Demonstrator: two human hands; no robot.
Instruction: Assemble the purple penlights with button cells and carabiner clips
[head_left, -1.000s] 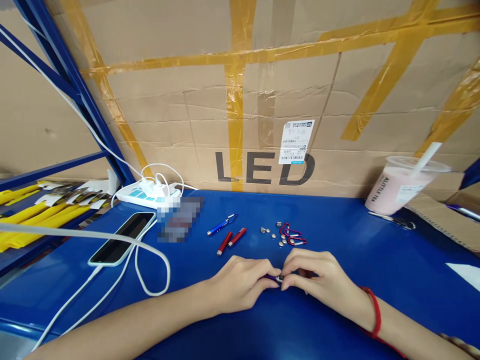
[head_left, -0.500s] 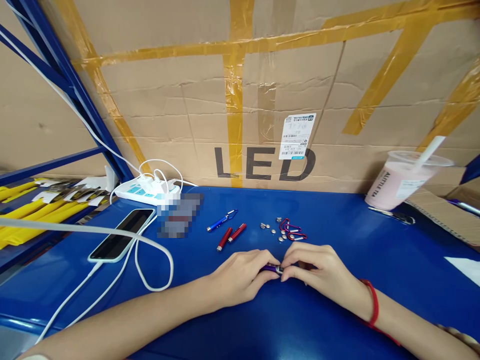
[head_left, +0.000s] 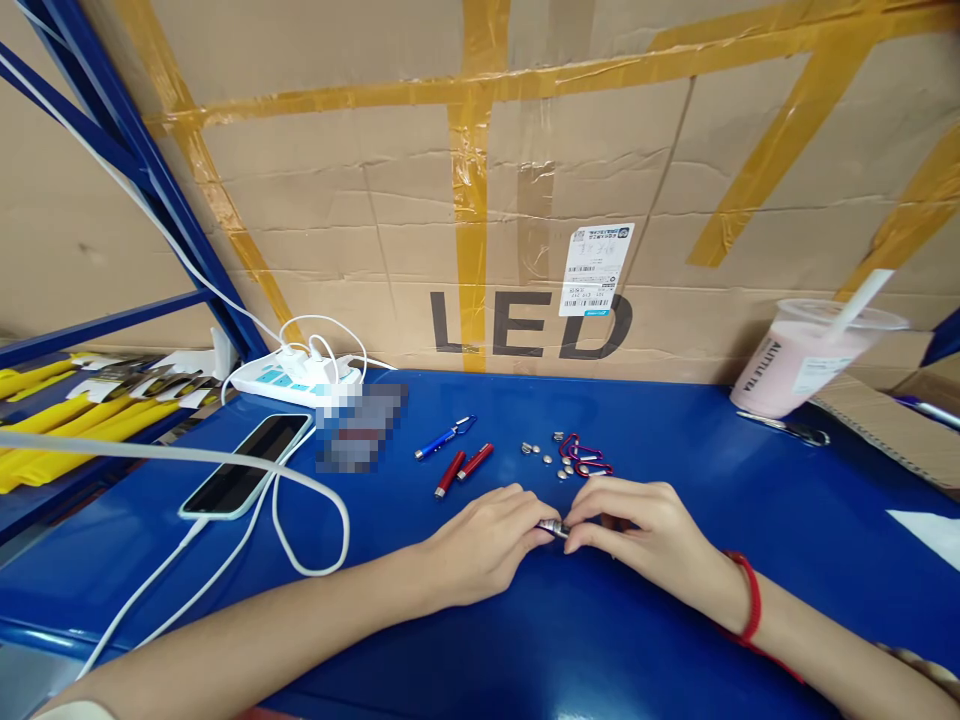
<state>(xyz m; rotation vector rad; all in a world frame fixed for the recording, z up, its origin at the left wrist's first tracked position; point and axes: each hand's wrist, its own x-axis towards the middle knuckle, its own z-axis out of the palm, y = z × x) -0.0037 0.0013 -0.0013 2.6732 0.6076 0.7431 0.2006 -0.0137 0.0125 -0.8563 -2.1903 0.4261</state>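
Above the blue table, my left hand (head_left: pixel 484 540) is closed around the barrel of a small purple mini flashlight (head_left: pixel 552 527). The fingertips of my right hand (head_left: pixel 645 528) pinch its silver end, so both hands meet on it; my fingers hide most of the barrel. Beyond my hands lie a blue mini flashlight (head_left: pixel 437 444) with a clip and two red mini flashlight bodies (head_left: pixel 450 475). Several silver button cells (head_left: pixel 547 460) are scattered to their right. Beside the cells sit red carabiner clips (head_left: pixel 589 458).
A phone (head_left: pixel 251 465) on a white cable and a power strip (head_left: pixel 281 380) occupy the left side. At right stand a pink drink cup (head_left: pixel 795 365) and keys (head_left: pixel 787 430). A large cardboard box (head_left: pixel 360 230) walls off the back.
My left hand has shifted slightly up along the purple mini flashlight, and more of its silver end shows between my hands. The loose parts have stayed in place.
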